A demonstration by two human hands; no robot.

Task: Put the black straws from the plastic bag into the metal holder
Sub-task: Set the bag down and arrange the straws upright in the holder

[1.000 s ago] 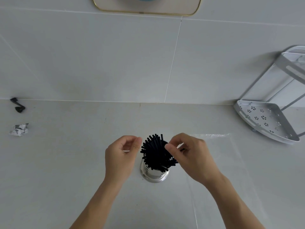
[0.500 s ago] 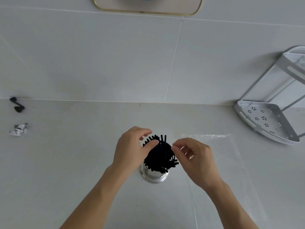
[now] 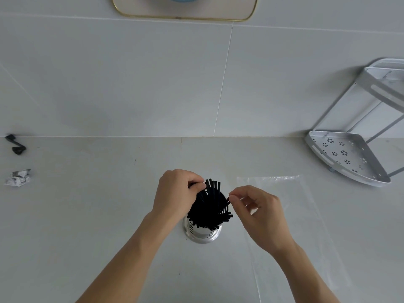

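Now black straws [image 3: 208, 206] stand bunched in metal holder [image 3: 202, 232] on counter [image 3: 87, 226]. Left hand [image 3: 175, 193] fingers pinch straw tips, likely tidying; right hand [image 3: 260, 213] fingers pinch near holder's right rim. Plastic bag [image 3: 290, 206] lies flat right of holder.

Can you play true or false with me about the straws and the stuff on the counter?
1. The black straws stand in the shiny metal holder. True.
2. The clear plastic bag is full of straws. False: it lies flat and looks empty.
3. The left hand touches the straw tops. True.
4. The crumpled paper ball is inside the holder. False: it lies far left on the counter.
5. The white corner rack holds cups. False: its shelf is bare.
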